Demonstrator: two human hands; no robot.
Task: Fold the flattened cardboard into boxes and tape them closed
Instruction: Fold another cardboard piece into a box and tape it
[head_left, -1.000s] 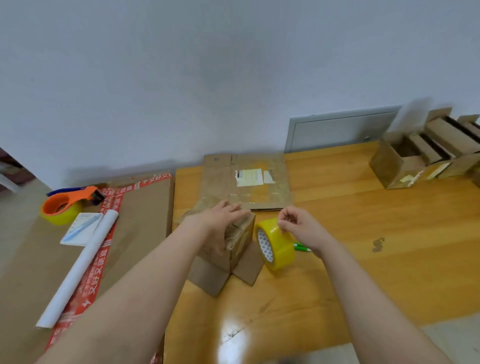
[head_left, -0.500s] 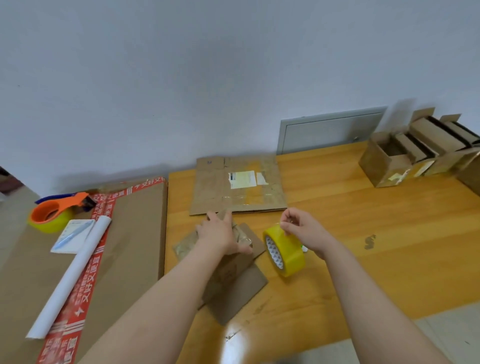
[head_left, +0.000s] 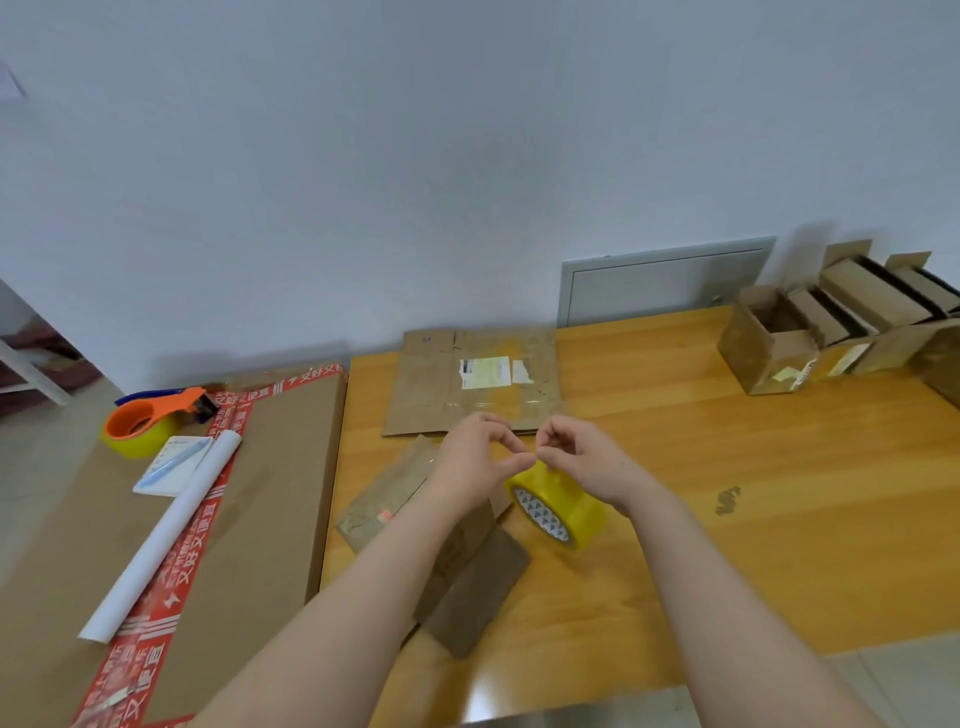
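The tips of the left hand's (head_left: 475, 457) forefinger and thumb meet the right hand's (head_left: 576, 460) pinched forefinger and thumb just over the top rim of the yellow tape roll (head_left: 561, 506). The other fingers of both hands are curled in. The right pinch sits on the roll's rim. Whether the left fingertips hold a loose end of tape cannot be told. Both wrists are level and both bare forearms reach in from the near edge, the left one crossing over a small, partly folded cardboard box (head_left: 389, 493).

That box lies tilted on the wooden table (head_left: 727, 571), just left of the roll, with one dark flap (head_left: 478, 587) spread towards the viewer. The roll stands on edge, leaning, with its printed core facing forward and left. Beyond the hands a flattened cardboard sheet (head_left: 431, 387) with a white label lies flat near the wall.

At the far right rear of the table stand open cartons (head_left: 763, 364) with their flaps up. Slim brown pieces are packed upright, side by side, inside them. What those pieces are cannot be told.

To the left of the table is a large brown box (head_left: 280, 467) edged with red printed tape. On it lie an orange tape dispenser (head_left: 148, 418) loaded with yellow tape, a white paper roll (head_left: 161, 535) and a small white packet (head_left: 174, 462). A grey hatch (head_left: 665, 283) is set in the wall.
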